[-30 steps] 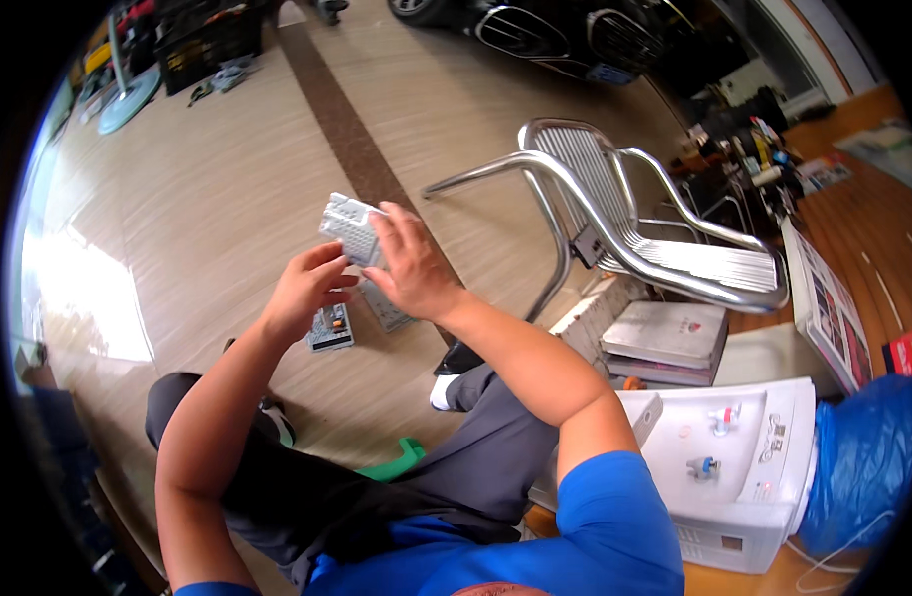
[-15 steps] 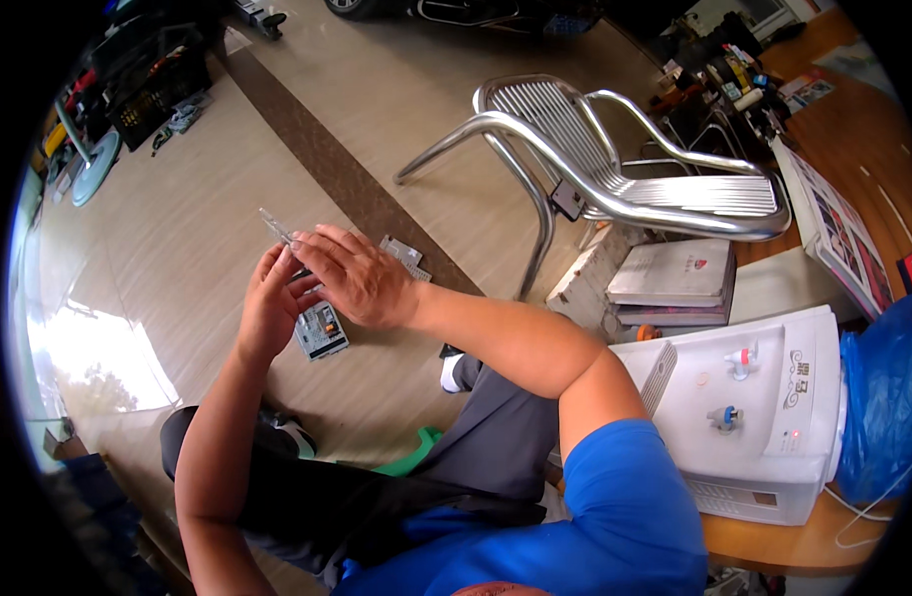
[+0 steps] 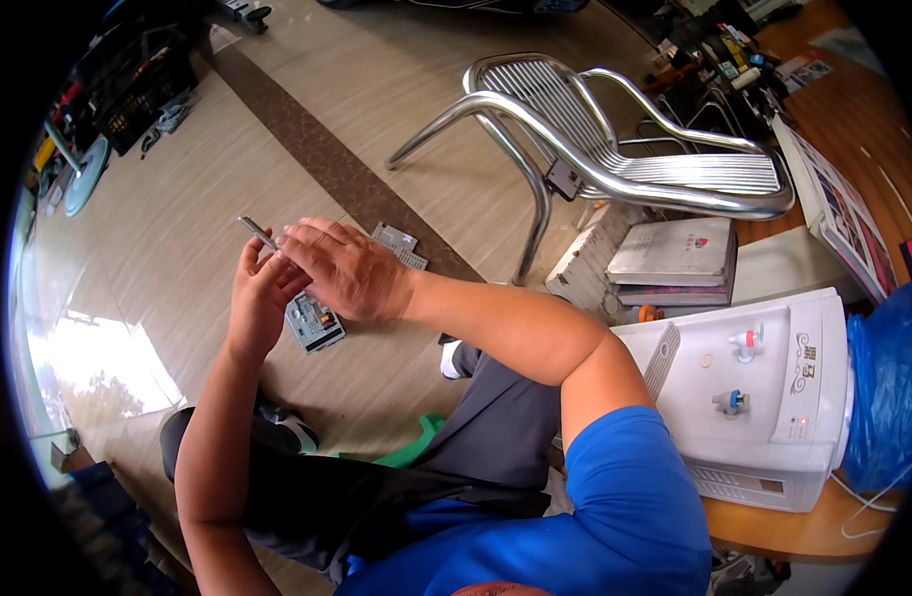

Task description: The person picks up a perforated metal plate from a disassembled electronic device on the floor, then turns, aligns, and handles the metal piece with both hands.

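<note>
A slim, silver-grey piece (image 3: 256, 231) sticks out up and to the left from between my fingers; its kind cannot be made out. My left hand (image 3: 256, 301) is closed on it from below, fingers bent around its lower part. My right hand (image 3: 349, 270) lies across from the right, its fingertips at the same piece and its back hiding what they grip. Below the hands, on the floor, lies a grey electronic module (image 3: 315, 324) with small parts on it. Just beyond my right hand is a flat, pale grey panel (image 3: 400, 245), partly covered.
A metal chair (image 3: 585, 149) stands ahead to the right. Beside it are stacked books (image 3: 670, 260) and a white water dispenser (image 3: 744, 387) on a wooden table (image 3: 764, 539). Black crates (image 3: 148, 94) stand at the far left. Something green (image 3: 411, 444) shows by my legs.
The slim piece has swung, its free end now further left and looking more solid grey. Both hands stay together, with fingers slightly shifted. The whole view has tilted a little.
</note>
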Motion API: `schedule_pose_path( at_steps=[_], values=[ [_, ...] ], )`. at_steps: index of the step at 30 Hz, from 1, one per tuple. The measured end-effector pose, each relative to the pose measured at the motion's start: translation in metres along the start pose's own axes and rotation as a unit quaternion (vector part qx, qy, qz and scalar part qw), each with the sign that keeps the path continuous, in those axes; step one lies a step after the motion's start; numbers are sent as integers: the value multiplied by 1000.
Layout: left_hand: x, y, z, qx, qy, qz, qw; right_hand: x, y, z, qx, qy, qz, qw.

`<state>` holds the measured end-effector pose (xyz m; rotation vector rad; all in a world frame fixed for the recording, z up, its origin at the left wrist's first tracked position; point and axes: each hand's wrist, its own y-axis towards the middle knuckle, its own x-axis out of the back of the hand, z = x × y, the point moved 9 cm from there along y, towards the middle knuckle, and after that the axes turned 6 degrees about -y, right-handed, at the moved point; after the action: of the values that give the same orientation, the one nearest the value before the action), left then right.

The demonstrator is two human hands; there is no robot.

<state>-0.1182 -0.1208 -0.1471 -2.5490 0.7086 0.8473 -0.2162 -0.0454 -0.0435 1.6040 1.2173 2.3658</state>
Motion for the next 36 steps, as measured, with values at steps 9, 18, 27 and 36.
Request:
schedule_pose_path(
  at_steps=[9,18,27,36],
  values=[
    [6,1,-3,-71,222,-67,970,-4,-5,-14,-41,34,22,998],
    [-9,-4,-8,-108,472,-45,874,-2,-5,-32,-93,39,81,992],
    [-38,-16,-7,-166,644,30,746,-2,9,-30,-97,77,195,973],
    [-50,-16,5,-212,690,95,685,-34,-18,-47,-162,116,264,944]
  ],
)
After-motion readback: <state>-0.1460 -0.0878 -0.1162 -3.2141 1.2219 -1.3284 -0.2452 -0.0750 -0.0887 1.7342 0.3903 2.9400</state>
